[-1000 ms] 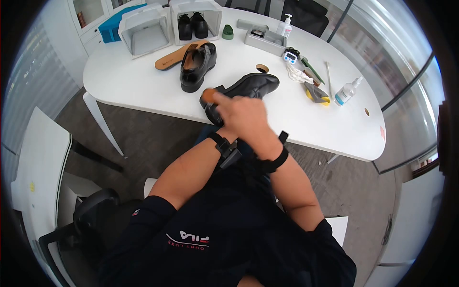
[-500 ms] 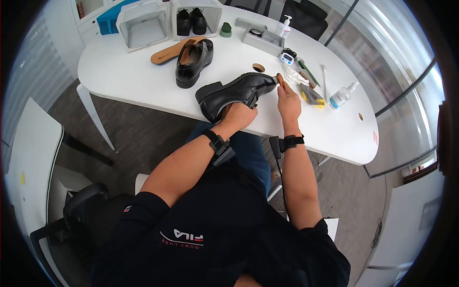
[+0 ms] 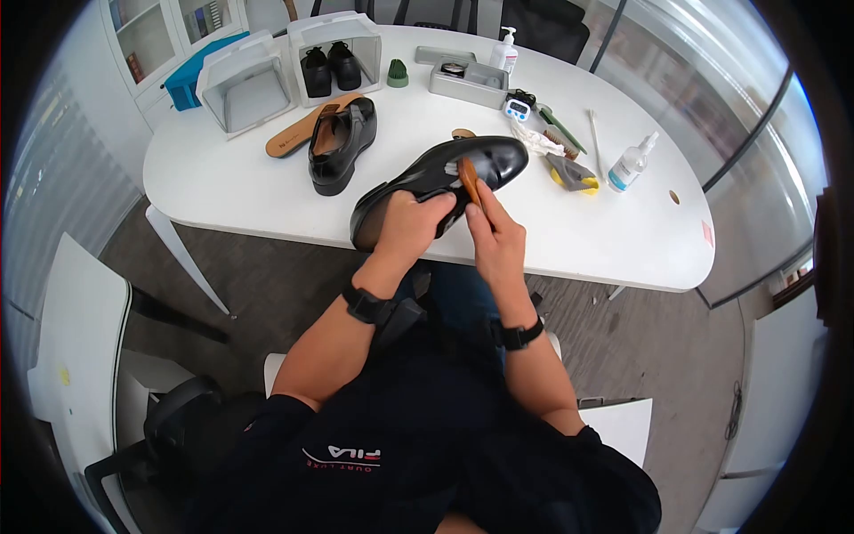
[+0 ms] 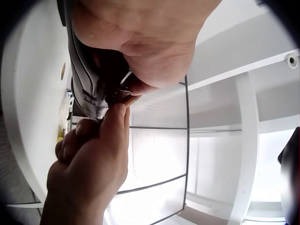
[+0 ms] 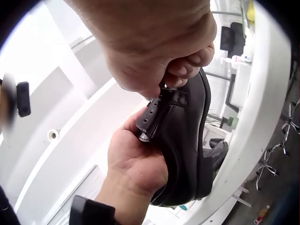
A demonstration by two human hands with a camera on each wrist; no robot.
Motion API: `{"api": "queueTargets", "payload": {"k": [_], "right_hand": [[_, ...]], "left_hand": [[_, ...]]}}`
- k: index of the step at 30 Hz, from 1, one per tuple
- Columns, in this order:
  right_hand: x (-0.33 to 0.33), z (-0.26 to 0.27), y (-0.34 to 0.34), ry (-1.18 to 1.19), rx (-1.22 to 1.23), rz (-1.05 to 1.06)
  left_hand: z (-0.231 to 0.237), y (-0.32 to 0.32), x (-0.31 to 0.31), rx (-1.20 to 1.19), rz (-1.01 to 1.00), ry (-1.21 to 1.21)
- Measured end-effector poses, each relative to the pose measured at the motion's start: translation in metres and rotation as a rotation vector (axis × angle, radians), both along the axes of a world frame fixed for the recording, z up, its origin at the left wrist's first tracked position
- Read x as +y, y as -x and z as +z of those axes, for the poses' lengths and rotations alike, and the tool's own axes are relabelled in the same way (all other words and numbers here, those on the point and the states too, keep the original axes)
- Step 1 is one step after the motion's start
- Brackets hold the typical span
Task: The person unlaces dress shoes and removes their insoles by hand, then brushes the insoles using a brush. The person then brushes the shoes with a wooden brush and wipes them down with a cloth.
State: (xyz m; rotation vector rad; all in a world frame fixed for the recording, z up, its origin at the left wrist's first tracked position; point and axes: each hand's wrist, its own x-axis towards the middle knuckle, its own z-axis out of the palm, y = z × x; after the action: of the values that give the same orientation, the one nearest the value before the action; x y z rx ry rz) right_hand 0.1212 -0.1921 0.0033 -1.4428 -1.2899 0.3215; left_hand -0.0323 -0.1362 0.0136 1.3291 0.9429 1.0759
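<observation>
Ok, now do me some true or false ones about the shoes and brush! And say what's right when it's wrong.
1. The left hand holds a black shoe. True.
2. The right hand holds a brush. True.
3. The brush is bright blue. False: it looks brown.
4. A tan insole lies on the table. True.
5. The table is red. False: it is white.
6. Both big white boxes have shoes inside. False: only the right-hand box in the head view does.
</observation>
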Motion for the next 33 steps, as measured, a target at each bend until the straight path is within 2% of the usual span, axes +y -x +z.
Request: {"api": "queueTargets", "payload": {"k": [2, 3, 4, 6, 7, 9, 10, 13, 15, 16, 18, 20, 22, 25, 28, 30, 33], "right_hand": [[-0.014, 0.002, -0.006, -0.271, -0.109, 0.065], [-0.022, 0.015, -0.009, -0.291, -0.159, -0.009], [-0.033, 0.032, -0.011, -0.203, -0.186, -0.097], [-0.045, 0.050, -0.013, -0.179, -0.323, -0.156], [-0.051, 0.054, -0.012, -0.185, -0.325, -0.163], [-0.064, 0.056, -0.004, -0.177, -0.381, 0.012], [-0.064, 0.049, -0.005, -0.260, -0.432, 0.098], [-0.070, 0.055, 0.009, -0.232, -0.477, 0.113], [-0.063, 0.057, 0.006, -0.237, -0.531, -0.135], [-0.060, 0.059, 0.003, -0.192, -0.548, -0.178], [-0.062, 0.058, 0.002, -0.239, -0.588, -0.116], [-0.071, 0.055, 0.006, -0.230, -0.647, 0.042], [-0.079, 0.056, 0.013, -0.170, -0.705, 0.037], [-0.078, 0.055, 0.009, -0.197, -0.710, -0.142], [-0.076, 0.051, 0.010, -0.211, -0.748, -0.167], [-0.084, 0.050, 0.017, -0.233, -0.799, -0.031], [-0.088, 0.052, 0.021, -0.253, -0.846, 0.031]], "left_hand": [[0.010, 0.006, -0.015, -0.391, -0.027, -0.002], [0.008, 0.011, -0.018, -0.414, -0.112, -0.004], [0.008, 0.010, -0.022, -0.410, -0.118, -0.004], [0.012, 0.006, -0.032, -0.548, -0.125, -0.018], [0.010, 0.004, -0.031, -0.550, -0.133, -0.023], [0.004, 0.005, -0.027, -0.575, -0.135, -0.037], [0.001, 0.007, -0.026, -0.579, -0.133, -0.045], [0.001, 0.010, -0.028, -0.619, -0.300, -0.015], [0.004, 0.008, -0.032, -0.666, -0.300, -0.033], [0.005, 0.006, -0.035, -0.709, -0.307, -0.047], [0.006, 0.004, -0.036, -0.701, -0.315, -0.057], [0.007, 0.004, -0.039, -0.760, -0.296, 0.020], [0.006, 0.006, -0.034, -0.731, -0.309, -0.023], [-0.003, 0.008, -0.032, -0.706, -0.369, -0.038], [-0.005, 0.004, -0.037, -0.760, -0.325, 0.002], [-0.001, 0.005, -0.039, -0.799, -0.311, -0.004], [0.004, 0.007, -0.044, -0.860, -0.295, 0.000]]}}
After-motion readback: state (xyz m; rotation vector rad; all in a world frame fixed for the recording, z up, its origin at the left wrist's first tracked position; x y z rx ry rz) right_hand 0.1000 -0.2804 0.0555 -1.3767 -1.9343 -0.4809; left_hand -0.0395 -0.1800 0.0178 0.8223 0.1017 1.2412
